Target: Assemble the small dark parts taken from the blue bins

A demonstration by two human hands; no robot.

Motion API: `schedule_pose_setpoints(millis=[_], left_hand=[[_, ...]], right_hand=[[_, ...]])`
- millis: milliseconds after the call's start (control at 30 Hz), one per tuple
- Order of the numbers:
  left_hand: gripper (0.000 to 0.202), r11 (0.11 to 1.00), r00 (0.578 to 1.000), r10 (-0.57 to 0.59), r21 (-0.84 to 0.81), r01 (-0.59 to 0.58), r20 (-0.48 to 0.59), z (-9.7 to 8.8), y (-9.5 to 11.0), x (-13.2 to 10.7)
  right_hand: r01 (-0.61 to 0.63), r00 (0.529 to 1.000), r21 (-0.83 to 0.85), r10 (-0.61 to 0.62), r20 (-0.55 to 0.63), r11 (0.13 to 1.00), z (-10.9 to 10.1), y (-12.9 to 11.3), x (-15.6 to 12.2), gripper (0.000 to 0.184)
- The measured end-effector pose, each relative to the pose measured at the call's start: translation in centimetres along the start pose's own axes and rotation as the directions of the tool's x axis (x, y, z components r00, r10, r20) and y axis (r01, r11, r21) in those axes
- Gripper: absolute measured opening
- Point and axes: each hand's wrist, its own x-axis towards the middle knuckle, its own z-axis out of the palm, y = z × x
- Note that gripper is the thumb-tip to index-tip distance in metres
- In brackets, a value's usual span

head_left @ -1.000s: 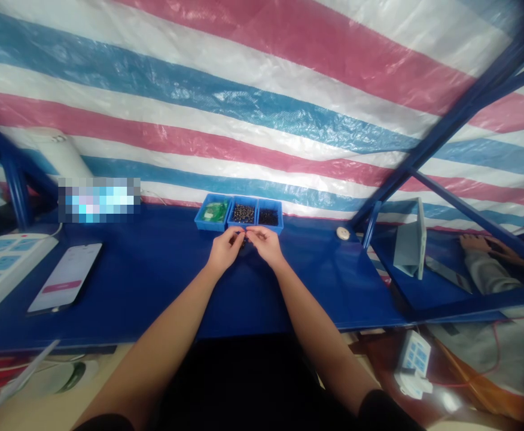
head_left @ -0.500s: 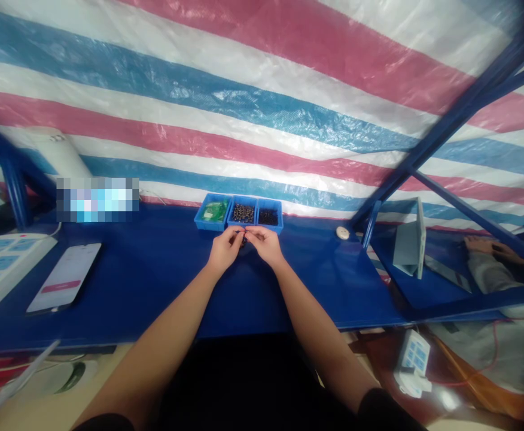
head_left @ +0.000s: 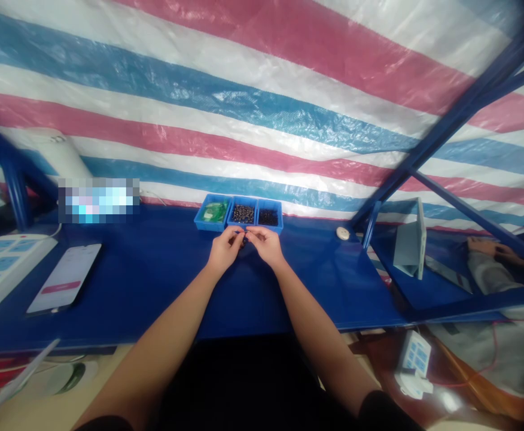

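My left hand [head_left: 225, 246] and my right hand [head_left: 265, 244] meet fingertip to fingertip over the blue table [head_left: 154, 281]. Both are closed in a pinch around something small and dark [head_left: 244, 237], too tiny to name and mostly covered by the fingers. Just beyond them stand three blue bins in a row. The left bin [head_left: 210, 226] holds green material [head_left: 215, 211], perhaps bags. In the middle bin lie many small dark and shiny metallic pieces [head_left: 244, 214]. Small black pieces [head_left: 268, 217] fill the bottom of the right bin [head_left: 281, 216].
A phone [head_left: 64, 278] and a white power strip [head_left: 11, 260] lie on the left, below a pixelated screen [head_left: 99, 200]. A round beige object [head_left: 343, 233] sits to the right. Blue metal frame bars [head_left: 450, 129] cross there; beyond them are a tablet in a case [head_left: 410, 242] and another person's hand [head_left: 481, 245].
Hardly anything differs. My fingertips have shifted very slightly around the small dark thing, and both hands stay in the same place before the bins.
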Motion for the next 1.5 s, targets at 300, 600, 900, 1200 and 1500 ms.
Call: schedule_pose_setpoints(millis=[300, 600, 900, 1200, 1500], left_hand=[[0.025, 1.000, 1.000, 0.021, 0.016, -0.021, -0.003, -0.02, -0.34, 0.11], [0.026, 0.999, 1.000, 0.028, 0.020, -0.028, -0.011, 0.00, -0.59, 0.13], [0.024, 0.997, 1.000, 0.018, 0.079, -0.017, -0.008, -0.09, -0.30, 0.16], [0.026, 0.997, 1.000, 0.020, 0.075, -0.021, 0.011, -0.17, 0.27, 0.10], [0.026, 0.999, 1.000, -0.013, 0.034, 0.013, 0.011, -0.10, 0.17, 0.06]], right_hand=[[0.034, 0.999, 0.033, -0.033, -0.025, 0.999, 0.11, 0.05, 0.03, 0.034], [0.056, 0.998, 0.057, -0.055, -0.032, 0.997, 0.15, 0.28, 0.17, 0.030], [0.057, 0.998, 0.032, -0.056, -0.028, 0.998, 0.18, 0.07, 0.03, 0.031], [0.050, 0.998, 0.005, -0.050, -0.031, 0.999, 0.14, 0.19, 0.13, 0.029], [0.062, 0.998, -0.011, -0.062, -0.012, 0.998, 0.12, -0.28, -0.13, 0.029]])
